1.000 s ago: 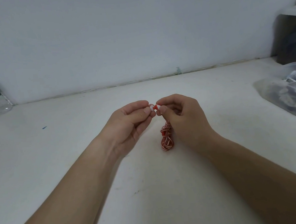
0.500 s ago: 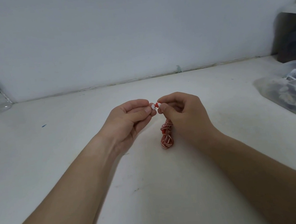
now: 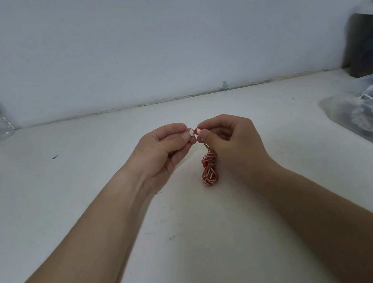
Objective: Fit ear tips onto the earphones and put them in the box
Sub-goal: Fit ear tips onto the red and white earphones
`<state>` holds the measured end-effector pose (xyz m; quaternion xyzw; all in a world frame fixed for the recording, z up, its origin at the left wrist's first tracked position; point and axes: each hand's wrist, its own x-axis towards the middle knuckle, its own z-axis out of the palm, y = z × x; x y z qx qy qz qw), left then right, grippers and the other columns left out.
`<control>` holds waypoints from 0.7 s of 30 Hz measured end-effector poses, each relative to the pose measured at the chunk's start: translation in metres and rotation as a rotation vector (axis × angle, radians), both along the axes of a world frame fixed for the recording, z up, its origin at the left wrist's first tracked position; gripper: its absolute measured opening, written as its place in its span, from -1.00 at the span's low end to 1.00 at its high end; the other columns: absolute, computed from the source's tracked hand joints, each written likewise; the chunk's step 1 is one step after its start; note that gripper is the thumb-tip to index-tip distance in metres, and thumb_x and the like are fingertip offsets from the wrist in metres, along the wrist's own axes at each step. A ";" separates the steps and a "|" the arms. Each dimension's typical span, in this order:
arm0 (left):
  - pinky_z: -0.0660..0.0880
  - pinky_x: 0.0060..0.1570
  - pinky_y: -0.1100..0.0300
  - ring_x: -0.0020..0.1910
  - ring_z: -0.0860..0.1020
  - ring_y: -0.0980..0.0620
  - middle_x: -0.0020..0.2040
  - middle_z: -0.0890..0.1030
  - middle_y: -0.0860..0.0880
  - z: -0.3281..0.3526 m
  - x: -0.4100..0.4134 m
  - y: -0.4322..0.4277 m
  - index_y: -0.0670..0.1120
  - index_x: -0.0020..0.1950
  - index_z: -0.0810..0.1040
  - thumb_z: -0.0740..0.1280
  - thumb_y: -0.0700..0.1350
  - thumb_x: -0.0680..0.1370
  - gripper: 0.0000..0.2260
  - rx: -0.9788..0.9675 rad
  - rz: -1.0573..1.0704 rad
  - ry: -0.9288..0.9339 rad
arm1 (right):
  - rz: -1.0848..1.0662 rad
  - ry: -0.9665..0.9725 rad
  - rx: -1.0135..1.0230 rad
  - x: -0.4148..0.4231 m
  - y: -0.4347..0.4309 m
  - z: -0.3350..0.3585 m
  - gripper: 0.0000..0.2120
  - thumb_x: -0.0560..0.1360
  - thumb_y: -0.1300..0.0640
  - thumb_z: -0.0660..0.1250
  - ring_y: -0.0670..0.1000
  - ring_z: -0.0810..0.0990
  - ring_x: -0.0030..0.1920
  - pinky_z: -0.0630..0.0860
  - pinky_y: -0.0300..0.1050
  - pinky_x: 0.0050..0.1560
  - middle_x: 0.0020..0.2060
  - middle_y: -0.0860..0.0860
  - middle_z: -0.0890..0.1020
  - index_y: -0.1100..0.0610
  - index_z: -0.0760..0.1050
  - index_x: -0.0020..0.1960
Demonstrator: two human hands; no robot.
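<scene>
Just over the table, central: pinches a white ear tip in left hand thumb and forefinger, pinches the red earbud in right hand, nose to nose, likely lining up the push. Lets coiled cable trail toward 6 o'clock. Has clear box at 3 o'clock, cut by the frame. Cannot tell how far seated.

Two bare arms, two bare hands
The left arm and right arm are uncovered from the wrist as far up as can be seen, both lean and smooth; the left hand and right hand are slim-fingered with rounded knuckles, nails plain and cut short, faint creases at the left wrist
</scene>
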<state>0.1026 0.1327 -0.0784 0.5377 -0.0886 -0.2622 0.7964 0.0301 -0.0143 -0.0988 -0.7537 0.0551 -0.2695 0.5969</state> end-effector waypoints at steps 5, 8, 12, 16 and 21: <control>0.63 -0.15 0.30 -0.18 0.71 0.02 -0.13 0.72 -0.11 0.000 0.000 0.000 -0.17 -0.04 0.59 0.35 -0.40 0.52 -0.85 -0.014 0.001 0.020 | 0.010 0.006 0.005 0.000 0.000 0.000 -0.90 0.52 0.26 0.42 -0.11 0.70 -0.18 0.59 -0.18 -0.11 -0.24 -0.03 0.73 0.08 0.65 -0.04; 0.62 -0.16 0.30 -0.17 0.71 0.02 -0.13 0.72 -0.12 0.000 0.000 0.000 -0.17 -0.04 0.59 0.34 -0.40 0.52 -0.84 -0.023 -0.004 0.033 | 0.015 0.010 0.012 0.000 -0.001 0.000 -0.89 0.53 0.26 0.41 -0.10 0.70 -0.18 0.59 -0.17 -0.12 -0.24 -0.02 0.73 0.07 0.65 -0.05; 0.62 -0.18 0.30 -0.18 0.71 0.03 -0.14 0.72 -0.11 0.001 0.000 0.000 -0.16 -0.03 0.58 0.33 -0.40 0.53 -0.84 -0.040 -0.005 0.061 | 0.013 0.002 0.018 -0.001 -0.001 0.001 -0.89 0.53 0.25 0.41 -0.11 0.68 -0.21 0.55 -0.20 -0.16 -0.24 -0.01 0.73 0.07 0.65 -0.05; 0.63 -0.12 0.30 -0.19 0.70 0.04 -0.15 0.72 -0.09 0.001 0.001 0.000 -0.16 0.00 0.58 0.33 -0.39 0.54 -0.84 -0.054 -0.020 0.082 | 0.002 -0.013 0.036 -0.001 -0.001 0.002 -0.87 0.53 0.25 0.41 -0.15 0.66 -0.26 0.55 -0.21 -0.17 -0.24 -0.02 0.73 0.03 0.63 -0.08; 0.63 -0.11 0.30 -0.18 0.71 0.05 -0.13 0.72 -0.09 0.001 0.000 -0.001 -0.16 0.04 0.57 0.32 -0.39 0.55 -0.83 -0.057 -0.025 0.098 | 0.010 -0.015 0.027 -0.001 0.000 0.002 -0.90 0.52 0.26 0.43 -0.13 0.68 -0.23 0.59 -0.20 -0.13 -0.25 -0.02 0.73 0.08 0.64 -0.05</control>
